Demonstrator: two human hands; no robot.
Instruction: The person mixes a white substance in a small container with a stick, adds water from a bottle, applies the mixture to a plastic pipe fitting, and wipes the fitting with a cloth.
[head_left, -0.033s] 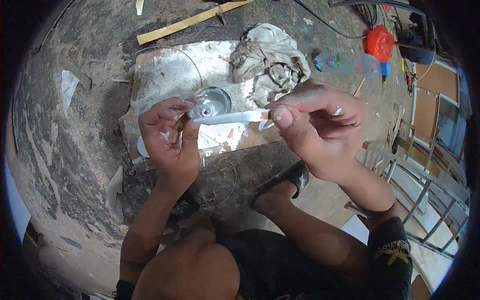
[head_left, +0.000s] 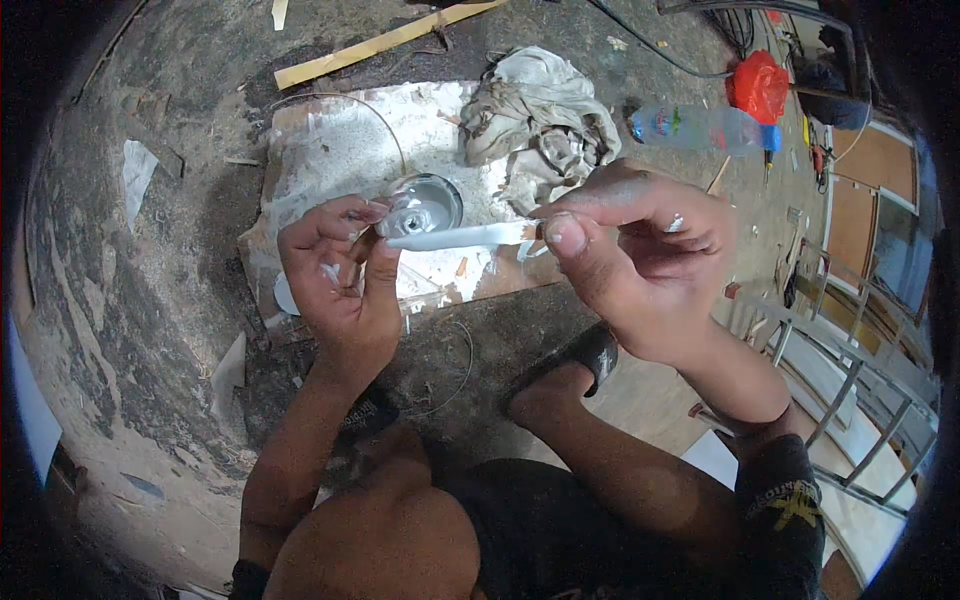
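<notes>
A slim stick coated in white (head_left: 465, 237), brownish where it meets the fingers, is held level between my two hands. My left hand (head_left: 340, 265) is closed, pinching its left end between thumb and fingers. At the other end, my right hand (head_left: 650, 250) pinches it with thumb and forefinger. Whitish smears show on both hands. Just behind the stick, beside my left fingertips, a round shiny bowl (head_left: 440, 208) holds a pale grey-white substance. It stands on a white-stained board (head_left: 330, 150) on the floor.
A crumpled, dirty cloth (head_left: 540, 100) lies on the board's far right. Beyond it are a clear plastic bottle (head_left: 690, 128) on its side and a red plastic bag (head_left: 760, 85). A yellowish wood strip (head_left: 385, 48) lies at the back; a metal ladder-like frame (head_left: 850, 385) is at right.
</notes>
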